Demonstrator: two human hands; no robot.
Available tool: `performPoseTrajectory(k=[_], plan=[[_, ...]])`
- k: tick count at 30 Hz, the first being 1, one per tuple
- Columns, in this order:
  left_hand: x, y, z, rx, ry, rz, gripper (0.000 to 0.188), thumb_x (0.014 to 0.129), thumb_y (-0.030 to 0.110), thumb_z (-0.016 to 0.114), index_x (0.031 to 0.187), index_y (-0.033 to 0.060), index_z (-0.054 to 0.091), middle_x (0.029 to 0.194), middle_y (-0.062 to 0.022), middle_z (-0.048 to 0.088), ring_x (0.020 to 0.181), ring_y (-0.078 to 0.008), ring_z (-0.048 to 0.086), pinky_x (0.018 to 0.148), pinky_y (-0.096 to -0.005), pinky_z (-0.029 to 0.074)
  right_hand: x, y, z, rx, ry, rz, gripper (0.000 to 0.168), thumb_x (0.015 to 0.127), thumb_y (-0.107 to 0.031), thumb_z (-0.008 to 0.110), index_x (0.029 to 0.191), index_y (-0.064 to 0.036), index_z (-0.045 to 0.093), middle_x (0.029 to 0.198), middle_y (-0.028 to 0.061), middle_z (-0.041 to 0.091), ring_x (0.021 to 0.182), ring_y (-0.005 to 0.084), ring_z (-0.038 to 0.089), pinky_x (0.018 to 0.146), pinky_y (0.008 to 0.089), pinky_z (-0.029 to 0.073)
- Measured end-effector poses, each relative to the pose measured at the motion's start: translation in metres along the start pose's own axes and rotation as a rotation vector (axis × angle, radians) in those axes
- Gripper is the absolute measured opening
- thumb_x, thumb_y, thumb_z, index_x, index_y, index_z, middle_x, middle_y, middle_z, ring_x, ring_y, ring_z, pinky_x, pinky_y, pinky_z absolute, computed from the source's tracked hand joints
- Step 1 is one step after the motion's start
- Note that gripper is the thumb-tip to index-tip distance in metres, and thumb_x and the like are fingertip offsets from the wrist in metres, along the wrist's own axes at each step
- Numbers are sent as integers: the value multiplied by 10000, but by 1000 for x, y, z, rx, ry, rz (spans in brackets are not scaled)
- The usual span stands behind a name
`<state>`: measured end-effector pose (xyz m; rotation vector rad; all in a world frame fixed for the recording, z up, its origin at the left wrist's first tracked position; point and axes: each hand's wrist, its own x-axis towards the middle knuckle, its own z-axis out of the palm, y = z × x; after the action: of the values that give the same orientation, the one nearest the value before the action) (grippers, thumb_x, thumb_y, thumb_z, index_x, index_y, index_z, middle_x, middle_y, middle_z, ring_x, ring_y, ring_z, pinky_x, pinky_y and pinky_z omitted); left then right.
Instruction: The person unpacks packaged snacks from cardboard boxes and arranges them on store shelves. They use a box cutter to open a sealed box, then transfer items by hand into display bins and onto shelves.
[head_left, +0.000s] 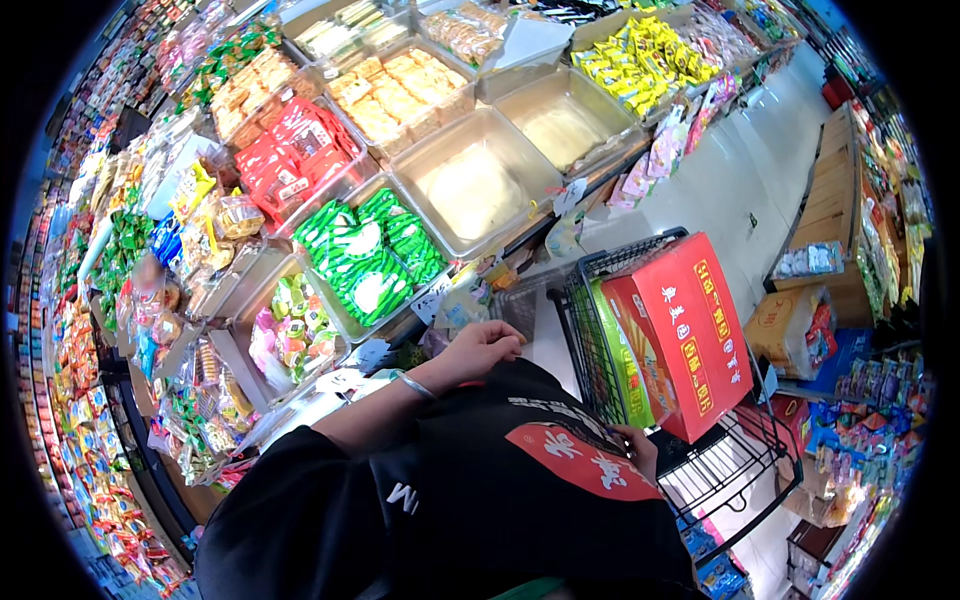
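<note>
My left hand (486, 344) hangs in front of my body, fingers loosely curled, a silver bracelet (417, 385) at the wrist. No item shows in it, but its palm side is hidden. Close by is the front edge of a snack display, with green-striped packets (371, 255) in a clear bin. My right hand (639, 448) is low beside the shopping cart (574, 315), partly covered by my black apron (525, 465); whether it grips anything cannot be seen. A red carton (686, 330) with printed writing stands tilted in the cart, beside a green package (626, 360).
Two bins with pale bottoms (472, 180) (562, 124) sit near red packets (296, 157), yellow packets (645, 60) and wrapped jelly cups (296, 322). Price cards (570, 196) hang along the display edge. A wooden display stand (825, 187) rises across the tiled aisle (735, 157).
</note>
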<state>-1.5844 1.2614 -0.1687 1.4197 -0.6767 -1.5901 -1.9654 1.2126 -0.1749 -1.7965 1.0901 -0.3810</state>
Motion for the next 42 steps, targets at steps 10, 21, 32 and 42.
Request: performPoseTrajectory(k=[10, 21, 32, 42], plan=[[17, 7, -2, 36, -5, -122, 255, 995, 183, 537, 1155, -2, 608, 1001, -79, 679, 906, -123, 638, 816, -244, 502, 11, -18, 8, -2, 236, -28, 175, 938, -155, 594, 994, -5, 664, 928, 160, 663, 870, 304, 647, 756, 350, 507], [75, 33, 34, 205, -228, -161, 221, 996, 157, 523, 1129, 4, 610, 988, -72, 679, 891, -114, 638, 826, -237, 496, 14, -49, 25, 1192, 365, 420, 223, 1027, -236, 471, 1098, -35, 539, 811, 83, 643, 690, 162, 650, 641, 282, 542], [170, 44, 152, 541, -445, 17, 179, 974, 122, 560, 1074, -9, 632, 961, -47, 669, 883, -91, 611, 814, -235, 486, -34, 77, -83, 1058, 1033, 575, 219, 1015, -203, 454, 1100, -39, 571, 694, -19, 525, 490, 55, 379, 429, 193, 285], [237, 13, 232, 1474, -221, 867, 563, 858, 274, 681, 1338, 51, 492, 1444, -263, 350, 1305, -422, 380, 1067, -488, 319, -24, 214, -141, 688, 1188, 718, 230, 958, -227, 584, 979, -19, 682, 636, -21, 566, 534, 57, 475, 479, 214, 354]])
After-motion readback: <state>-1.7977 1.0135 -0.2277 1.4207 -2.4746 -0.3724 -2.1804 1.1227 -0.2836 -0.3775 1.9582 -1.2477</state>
